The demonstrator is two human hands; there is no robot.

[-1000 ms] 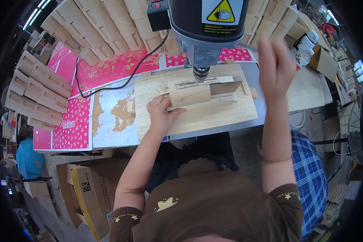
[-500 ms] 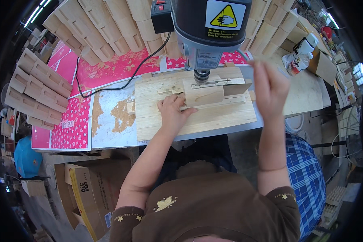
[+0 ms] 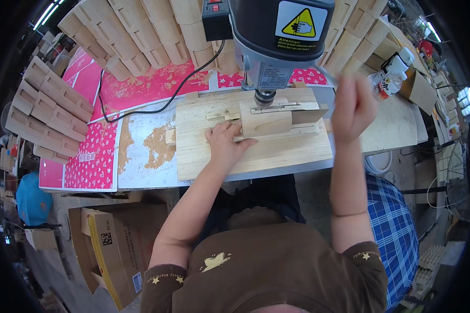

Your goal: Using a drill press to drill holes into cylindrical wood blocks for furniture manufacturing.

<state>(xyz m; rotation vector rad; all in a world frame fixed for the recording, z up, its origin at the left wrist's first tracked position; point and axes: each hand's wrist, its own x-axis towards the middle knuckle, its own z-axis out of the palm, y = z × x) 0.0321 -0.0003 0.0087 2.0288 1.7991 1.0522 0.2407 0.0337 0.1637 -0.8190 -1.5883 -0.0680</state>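
Observation:
A drill press [image 3: 277,31] stands over the bench, its chuck [image 3: 265,97] directly above a pale, rounded wooden block [image 3: 266,123]. The block sits in a jig on a flat wooden board [image 3: 209,164]. A narrow slotted metal strip [image 3: 282,107] lies along its top. My left hand [image 3: 226,143] grips the block's left end, fingers behind and thumb stretched along the front. On the right, my right hand [image 3: 354,107] is raised and closed in a fist round the end of the press's lever [image 3: 326,73], slightly blurred. The bit's tip is too small to make out.
Rows of notched wooden pieces [image 3: 136,36] stand behind the press, with more stacked at the left [image 3: 52,112]. A black cable [image 3: 159,111] loops over the bench. Sawdust [image 3: 159,148] lies left of the board. Bottles [image 3: 389,83] stand at the right; a cardboard box [image 3: 125,245] is below left.
The view has shifted slightly. My right hand is still in a fist, a little changed in position. My left hand stays on the block's end.

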